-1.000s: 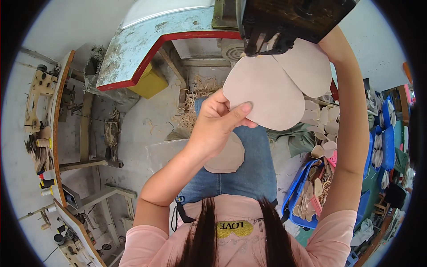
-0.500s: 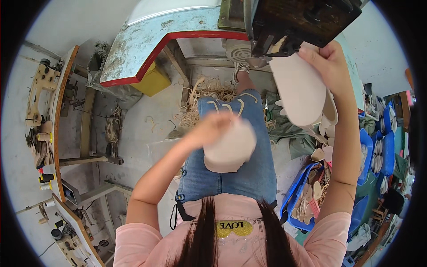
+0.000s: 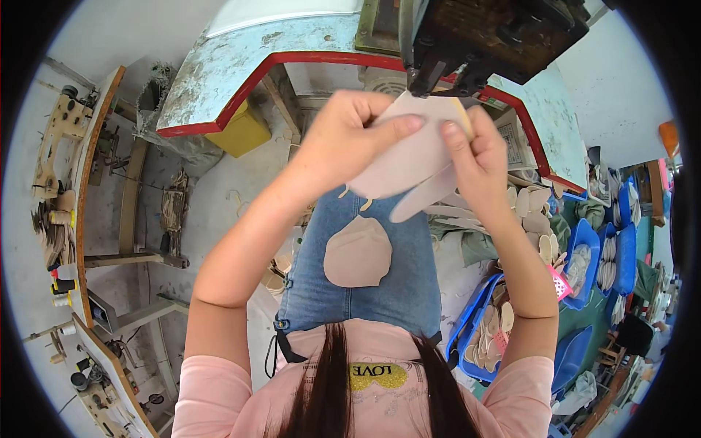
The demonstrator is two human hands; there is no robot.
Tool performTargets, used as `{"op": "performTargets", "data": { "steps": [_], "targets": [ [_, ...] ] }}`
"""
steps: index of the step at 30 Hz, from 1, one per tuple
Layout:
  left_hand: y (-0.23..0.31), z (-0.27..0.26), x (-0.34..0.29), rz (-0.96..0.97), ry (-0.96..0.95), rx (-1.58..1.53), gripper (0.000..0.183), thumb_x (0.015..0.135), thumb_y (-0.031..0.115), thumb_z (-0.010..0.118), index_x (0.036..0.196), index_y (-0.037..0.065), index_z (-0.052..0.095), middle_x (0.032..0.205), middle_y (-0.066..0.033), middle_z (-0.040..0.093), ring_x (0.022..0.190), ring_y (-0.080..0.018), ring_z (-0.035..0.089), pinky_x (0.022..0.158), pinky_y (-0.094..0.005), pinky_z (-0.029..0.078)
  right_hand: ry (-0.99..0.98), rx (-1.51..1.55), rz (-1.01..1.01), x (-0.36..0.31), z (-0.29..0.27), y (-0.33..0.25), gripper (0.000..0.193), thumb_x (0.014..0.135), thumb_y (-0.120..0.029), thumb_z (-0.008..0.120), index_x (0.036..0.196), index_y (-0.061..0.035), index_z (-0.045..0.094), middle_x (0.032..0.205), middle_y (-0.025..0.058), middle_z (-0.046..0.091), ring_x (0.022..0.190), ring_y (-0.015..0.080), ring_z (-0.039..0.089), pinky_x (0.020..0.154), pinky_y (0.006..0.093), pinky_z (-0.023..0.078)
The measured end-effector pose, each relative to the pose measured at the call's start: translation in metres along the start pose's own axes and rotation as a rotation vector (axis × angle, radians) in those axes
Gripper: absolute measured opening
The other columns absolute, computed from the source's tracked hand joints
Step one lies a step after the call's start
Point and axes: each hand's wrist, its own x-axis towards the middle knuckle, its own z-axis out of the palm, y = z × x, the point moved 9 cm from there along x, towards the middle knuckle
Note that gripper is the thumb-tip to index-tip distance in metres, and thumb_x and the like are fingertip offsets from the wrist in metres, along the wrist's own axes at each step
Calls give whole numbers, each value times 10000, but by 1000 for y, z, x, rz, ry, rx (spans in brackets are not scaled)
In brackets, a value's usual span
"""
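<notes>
Both hands hold a pale slipper piece (image 3: 398, 160) beneath the head of a dark sewing machine (image 3: 496, 44). My left hand (image 3: 347, 139) pinches its left edge, thumb on top. My right hand (image 3: 476, 160) is closed on the right edge, its thumb also pressing from above. A long, sole-shaped flap (image 3: 423, 196) hangs below the piece by my right hand. The upper edge of the piece lies at the machine's needle area; the exact contact there cannot be made out. On my lap rests a rounded beige panel (image 3: 358, 253), apart from both hands.
The pale blue worktable (image 3: 212, 87) has a red edge. Soles and cut pieces are heaped at right, beside a blue basket (image 3: 475, 358) holding more. Other blue bins (image 3: 584, 255) stand farther right. A yellow bin (image 3: 244, 131) sits under the table; more machines (image 3: 62, 146) line the left.
My left hand has left the beige panel on my lap and risen to the slipper piece. My right hand has moved left and down, with the slipper piece turned under the machine.
</notes>
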Motion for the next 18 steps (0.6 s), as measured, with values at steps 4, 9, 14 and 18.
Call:
{"op": "performTargets", "data": {
  "steps": [4,9,14,18],
  "targets": [
    [0,-4,3,-69,-71,-165,221,773,184,591,806,-33,610,650,-19,586,538,-33,498,476,-183,399,-401,121,181,-11,22,21,210,777,-142,574,919,1,518,813,-2,542,720,48,476,610,193,394],
    [-9,0,-10,-161,-33,-321,219,779,176,588,858,-27,605,704,-32,603,574,-51,529,516,-189,424,-580,155,437,-27,-16,56,157,716,-140,626,796,-25,557,700,-18,551,649,56,502,574,202,396],
    [-15,7,-17,-85,40,-492,196,796,145,562,903,-18,583,779,-43,605,666,-58,540,588,-199,430,-293,42,331,3,-72,28,167,716,-184,626,759,-46,540,660,-18,544,597,43,495,545,178,378],
    [-21,7,-26,-109,76,-533,173,796,135,559,886,-11,580,768,-37,602,655,-56,534,577,-194,424,-213,-5,252,27,-74,-2,195,695,-182,651,740,-39,527,640,20,566,530,72,534,491,185,417]
  ]
}}
